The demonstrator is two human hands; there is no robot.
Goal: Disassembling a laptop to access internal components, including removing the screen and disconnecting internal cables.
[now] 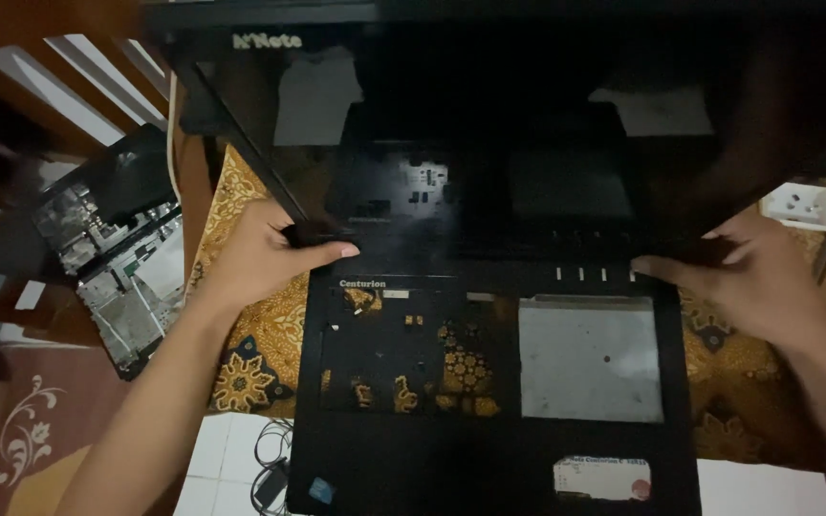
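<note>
A black laptop shell (489, 459) lies open on a yellow patterned cloth (260, 334), its keyboard gone so the cloth shows through holes in the base. A grey metal plate (590, 358) fills the right cutout. The dark screen lid (489, 115) stands up at the back. My left hand (260, 253) grips the left hinge area where lid meets base. At the right hinge area my right hand (752, 277) holds the edge, thumb laid along the base.
A dismantled circuit board and laptop part (117, 258) lies on the floor at the left. A small white tray (797, 204) with tiny parts sits at the right on the cloth. A cable (274, 459) coils on white tiles near the front.
</note>
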